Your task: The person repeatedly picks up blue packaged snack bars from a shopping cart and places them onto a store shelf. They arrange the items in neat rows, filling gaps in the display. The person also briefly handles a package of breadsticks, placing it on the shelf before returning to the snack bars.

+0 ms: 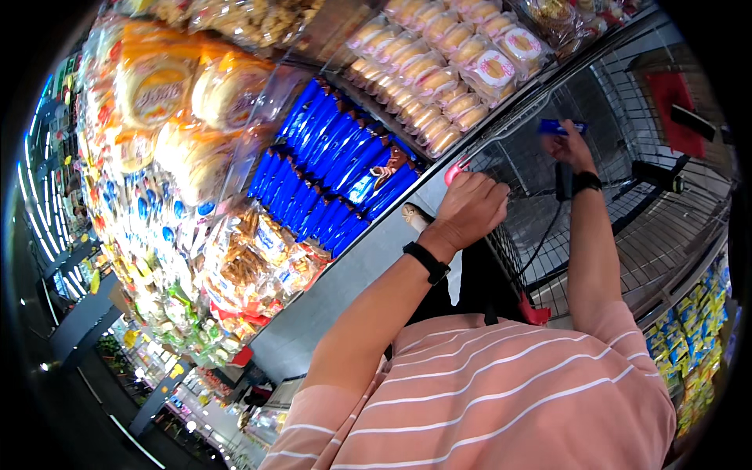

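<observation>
My left hand [474, 202], with a black band on its wrist, is closed at the near edge of a wire shopping cart [652, 235], on the handle beside its pinkish-red end piece [456, 171]. The palm side is hidden. Over the cart's basket, my right hand [567, 145] holds a small blue wrapped packet [551, 126] between thumb and fingers. Similar blue wrapped packets [329, 158] stand in tight rows in a display bin left of the cart.
Packaged round cakes [423, 70] and bagged snacks [241, 252] fill neighbouring bins. The display's edge [405, 194] runs close along the cart. A dark device with a cable [563, 181] is by my right wrist. Yellow and blue packets [687, 329] are displayed at the right.
</observation>
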`<action>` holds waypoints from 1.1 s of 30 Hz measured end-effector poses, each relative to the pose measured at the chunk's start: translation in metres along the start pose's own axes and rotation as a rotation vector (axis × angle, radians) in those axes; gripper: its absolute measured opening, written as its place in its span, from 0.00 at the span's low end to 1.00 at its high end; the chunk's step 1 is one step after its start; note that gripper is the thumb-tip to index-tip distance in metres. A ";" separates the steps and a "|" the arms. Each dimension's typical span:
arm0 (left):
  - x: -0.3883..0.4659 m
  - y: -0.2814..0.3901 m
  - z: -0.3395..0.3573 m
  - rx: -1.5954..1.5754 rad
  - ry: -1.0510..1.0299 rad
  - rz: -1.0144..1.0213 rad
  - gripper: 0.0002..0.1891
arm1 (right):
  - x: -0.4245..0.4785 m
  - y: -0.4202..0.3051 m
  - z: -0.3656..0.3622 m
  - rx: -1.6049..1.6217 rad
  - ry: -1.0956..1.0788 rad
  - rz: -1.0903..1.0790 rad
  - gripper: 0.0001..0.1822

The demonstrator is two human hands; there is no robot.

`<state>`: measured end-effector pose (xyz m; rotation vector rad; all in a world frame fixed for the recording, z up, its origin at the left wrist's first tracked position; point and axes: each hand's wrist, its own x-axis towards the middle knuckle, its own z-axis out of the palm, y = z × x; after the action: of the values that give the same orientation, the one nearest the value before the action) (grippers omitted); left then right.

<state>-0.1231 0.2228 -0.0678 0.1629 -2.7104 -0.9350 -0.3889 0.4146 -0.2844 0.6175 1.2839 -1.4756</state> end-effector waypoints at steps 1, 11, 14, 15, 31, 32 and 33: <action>-0.002 0.001 -0.002 -0.013 0.009 0.006 0.07 | -0.025 -0.011 0.006 0.032 -0.003 -0.073 0.23; -0.049 0.001 -0.140 -0.209 0.151 -0.048 0.11 | -0.283 -0.047 0.128 -0.089 -0.221 -0.634 0.13; -0.094 -0.036 -0.188 -0.022 0.260 -0.250 0.09 | -0.316 0.002 0.198 -0.157 -0.398 -0.612 0.15; -0.107 -0.046 -0.207 -0.026 0.327 -0.298 0.09 | -0.325 0.020 0.223 -0.179 -0.433 -0.593 0.16; -0.168 -0.101 -0.261 -0.481 0.159 -0.595 0.14 | -0.297 0.193 0.387 -0.514 -0.497 -0.207 0.20; -0.172 -0.093 -0.256 -0.642 0.062 -0.652 0.15 | -0.299 0.194 0.388 -0.517 -0.500 -0.210 0.20; -0.174 -0.081 -0.257 -0.801 -0.034 -0.705 0.17 | -0.301 0.194 0.390 -0.523 -0.506 -0.214 0.20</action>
<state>0.1185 0.0415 0.0388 0.9526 -2.0719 -2.1211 -0.0191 0.1844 0.0168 -0.2329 1.2742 -1.2732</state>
